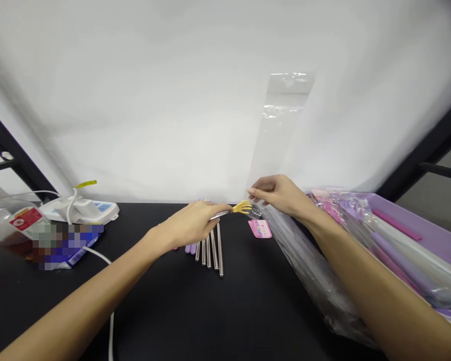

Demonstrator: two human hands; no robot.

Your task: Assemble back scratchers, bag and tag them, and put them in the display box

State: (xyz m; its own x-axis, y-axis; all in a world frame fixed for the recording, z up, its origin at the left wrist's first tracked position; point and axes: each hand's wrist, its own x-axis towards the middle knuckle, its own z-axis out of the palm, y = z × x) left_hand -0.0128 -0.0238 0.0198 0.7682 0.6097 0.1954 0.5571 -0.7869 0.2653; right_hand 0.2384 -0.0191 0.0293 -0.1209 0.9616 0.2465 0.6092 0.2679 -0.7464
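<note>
My left hand (pixel 190 223) is closed around the metal rod of a back scratcher, whose yellow claw-shaped head (pixel 242 207) points right. Close by on the right, the fingers of my right hand (pixel 276 194) pinch the lower end of a long clear plastic bag (pixel 281 120), which stretches up in front of the white wall. The claw and bag end are close together; I cannot tell whether they touch. Beneath my left hand lie several metal rods (pixel 215 250), their far ends hidden. Small pink cards (pixel 260 228) lie stacked below my right hand.
More clear bags (pixel 311 265) lie along the black table (pixel 173 311). At right, a purple bin (pixel 432 240) holds packaged pink and purple items. To the left are a white power strip (pixel 101 210), a blue packet (pixel 88 245), a clear container (pixel 7 220) and a white cable (pixel 110 326).
</note>
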